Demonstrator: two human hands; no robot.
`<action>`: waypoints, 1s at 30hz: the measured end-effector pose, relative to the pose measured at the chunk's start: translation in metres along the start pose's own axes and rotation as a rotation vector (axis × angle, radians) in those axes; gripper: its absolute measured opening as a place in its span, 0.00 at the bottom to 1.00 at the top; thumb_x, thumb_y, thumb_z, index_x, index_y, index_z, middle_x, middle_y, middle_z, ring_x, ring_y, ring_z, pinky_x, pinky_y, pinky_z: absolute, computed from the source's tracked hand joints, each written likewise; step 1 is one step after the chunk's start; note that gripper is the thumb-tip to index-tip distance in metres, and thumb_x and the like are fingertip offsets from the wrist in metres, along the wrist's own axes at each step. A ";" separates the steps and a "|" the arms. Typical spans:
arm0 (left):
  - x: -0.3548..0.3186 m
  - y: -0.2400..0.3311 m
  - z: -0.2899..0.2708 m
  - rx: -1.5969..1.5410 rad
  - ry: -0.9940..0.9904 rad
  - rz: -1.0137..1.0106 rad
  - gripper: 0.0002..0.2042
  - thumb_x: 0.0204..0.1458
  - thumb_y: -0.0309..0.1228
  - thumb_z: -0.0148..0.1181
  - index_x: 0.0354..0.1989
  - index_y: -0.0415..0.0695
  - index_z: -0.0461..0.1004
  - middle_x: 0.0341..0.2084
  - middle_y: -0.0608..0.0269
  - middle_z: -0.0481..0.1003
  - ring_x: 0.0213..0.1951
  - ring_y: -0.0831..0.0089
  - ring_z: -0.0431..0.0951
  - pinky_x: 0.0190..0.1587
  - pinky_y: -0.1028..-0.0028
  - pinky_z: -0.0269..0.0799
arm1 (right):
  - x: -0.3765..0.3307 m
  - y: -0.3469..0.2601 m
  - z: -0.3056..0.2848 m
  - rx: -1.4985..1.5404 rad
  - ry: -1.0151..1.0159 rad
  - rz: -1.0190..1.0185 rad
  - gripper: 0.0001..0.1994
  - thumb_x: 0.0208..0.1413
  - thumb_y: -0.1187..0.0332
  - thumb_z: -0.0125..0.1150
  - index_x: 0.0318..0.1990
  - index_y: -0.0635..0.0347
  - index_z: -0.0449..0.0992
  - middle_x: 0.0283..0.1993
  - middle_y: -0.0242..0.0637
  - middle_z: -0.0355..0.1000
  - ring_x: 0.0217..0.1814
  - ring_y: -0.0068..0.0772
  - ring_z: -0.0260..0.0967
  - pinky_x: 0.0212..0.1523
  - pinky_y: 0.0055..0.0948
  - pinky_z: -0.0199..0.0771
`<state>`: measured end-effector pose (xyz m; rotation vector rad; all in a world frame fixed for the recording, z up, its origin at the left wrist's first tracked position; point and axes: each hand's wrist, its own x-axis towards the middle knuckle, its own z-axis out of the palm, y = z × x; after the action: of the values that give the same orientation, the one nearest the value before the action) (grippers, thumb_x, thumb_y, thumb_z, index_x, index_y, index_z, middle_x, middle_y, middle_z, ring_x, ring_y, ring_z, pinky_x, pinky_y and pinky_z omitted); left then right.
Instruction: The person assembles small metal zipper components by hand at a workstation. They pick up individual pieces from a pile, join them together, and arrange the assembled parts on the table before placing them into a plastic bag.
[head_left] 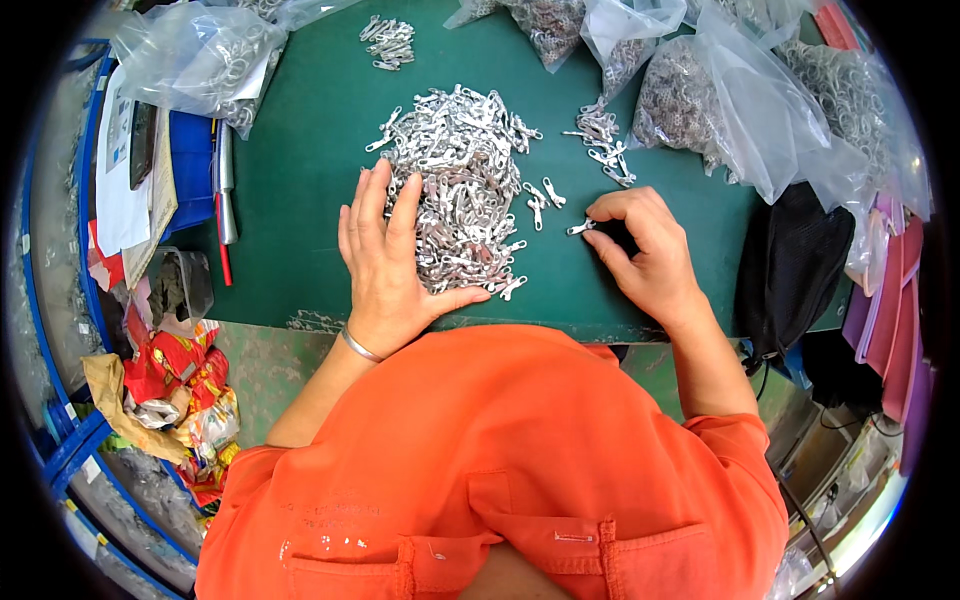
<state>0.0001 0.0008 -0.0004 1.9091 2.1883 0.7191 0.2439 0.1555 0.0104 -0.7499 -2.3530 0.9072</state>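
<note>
A large heap of small silver metal clasps point(465, 180) lies on the green tabletop point(310, 200) in front of me. My left hand point(385, 250) rests against the heap's near left side, open, with its fingers spread and its thumb along the front edge. Right of the heap, my right hand point(645, 250) pinches one metal clasp point(580, 228) between thumb and forefinger, close above the tabletop. A few loose clasps point(538, 205) lie between the heap and that hand. Beyond my right hand is a smaller group of clasps point(603, 140).
Another small group of clasps point(388, 42) lies at the back. Clear bags of metal parts point(680, 100) line the back right; another bag point(215, 65) stands back left. A black cloth bag point(800, 270) hangs at the right edge. Left are a blue holder point(190, 160) and colourful wrappers point(185, 380).
</note>
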 end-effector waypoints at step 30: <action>-0.001 -0.002 0.001 -0.001 0.001 0.002 0.64 0.25 0.61 0.77 0.72 0.44 0.49 0.70 0.42 0.48 0.70 0.44 0.50 0.68 0.44 0.45 | 0.028 0.007 -0.001 -0.067 0.082 0.021 0.09 0.49 0.83 0.61 0.36 0.62 0.73 0.36 0.43 0.73 0.40 0.48 0.72 0.41 0.38 0.73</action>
<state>-0.0009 -0.0002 -0.0022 1.9103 2.1864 0.7216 0.2267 0.1781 0.0128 -0.8242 -2.3167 0.7946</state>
